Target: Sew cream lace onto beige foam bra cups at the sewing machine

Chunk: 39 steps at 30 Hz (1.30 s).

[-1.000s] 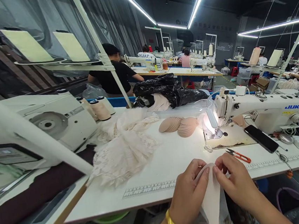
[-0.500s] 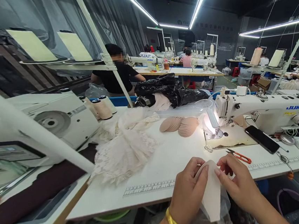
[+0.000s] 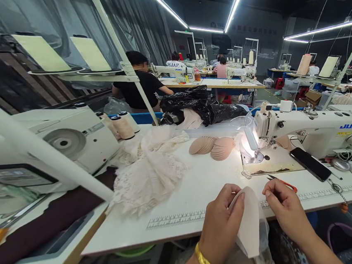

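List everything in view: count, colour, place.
cloth piece: one, off-white, lower centre-right
lace: one heap, cream, centre left
discs: two stacks, beige, centre
worktops: several, white, front and back
sewing machines: several, white, left, right, back
thread cones: several, pale, both sides
phone: one, black, right
snips: one, orange, lower right
plastic: one heap, black, centre
people: several, black, white, pink tops, background
lights: several, white, top
bracelet: one, gold, bottom centre
left hand: one, holding cloth piece
right hand: one, beside it
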### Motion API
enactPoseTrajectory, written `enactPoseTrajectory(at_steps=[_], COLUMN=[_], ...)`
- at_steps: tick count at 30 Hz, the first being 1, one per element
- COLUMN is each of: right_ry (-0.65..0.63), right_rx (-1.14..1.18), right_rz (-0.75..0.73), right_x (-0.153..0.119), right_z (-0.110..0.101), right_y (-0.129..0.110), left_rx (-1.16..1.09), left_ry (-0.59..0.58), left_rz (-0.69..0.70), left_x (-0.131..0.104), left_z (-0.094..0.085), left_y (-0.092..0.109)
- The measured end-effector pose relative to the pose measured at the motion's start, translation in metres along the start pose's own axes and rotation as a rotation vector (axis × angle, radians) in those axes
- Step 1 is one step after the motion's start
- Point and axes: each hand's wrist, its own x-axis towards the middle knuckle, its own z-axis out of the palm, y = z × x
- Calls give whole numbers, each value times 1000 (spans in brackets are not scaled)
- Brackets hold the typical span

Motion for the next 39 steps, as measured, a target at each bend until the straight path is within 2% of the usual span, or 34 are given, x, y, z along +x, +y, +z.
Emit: enactPoseTrajectory(at_steps=[3, 5, 8, 10, 14, 17, 20, 22, 25, 28, 30, 32, 34, 36, 37, 39], right_ry=[-63, -65, 33, 89, 138, 153, 204, 219, 61, -68, -90, -97, -116, -163, -203, -295], right_rx=[-31, -168, -433, -565, -715, -781, -822, -803, -652, -561, -546, -503, -405, -269, -199, -55], right_rz=[-69, -202, -481, -612, -692, -698, -666, -638, -597, -711, -780, -772, -691, -550, -465, -286], right_x=[-2, -1, 1, 2, 2, 10, 24, 28, 17, -2, -10, -13, -11, -8, -7, -4], right_z=[3, 7, 13, 16, 20, 15, -7, -26, -41, -33, -22, -12, -7, -7, -8, -10], right_y=[-3, -4, -4, -5, -4, 7, 24, 31, 27, 12, 0, -11, -20, -27, -28, -27], left_rx=[-1, 7, 36, 53, 69, 56, 18, -54, -231, -371, -405, -410, -425, -488, -527, -583], left_ry=[-19, -34, -38, -32, -37, -43, 20, 88, 97, 18, -42, -94, -147, -241, -312, -440], left_rz=[-35, -39, -17, -3, 21, 49, 63, -1, -187, -290, -303, -272, -174, -66, -50, -124], left_x=[-1, -2, -3, -3, -4, -6, -7, -4, 2, 6, 7, 5, 4, 3, 2, 2], left_z=[1, 1, 1, 1, 5, 6, -1, -8, -15, -9, -4, -4, -10, -19, -22, -25], left_y=[4, 7, 9, 8, 6, 5, 3, 1, -4, -7, -7, -6, -4, -1, 1, 5])
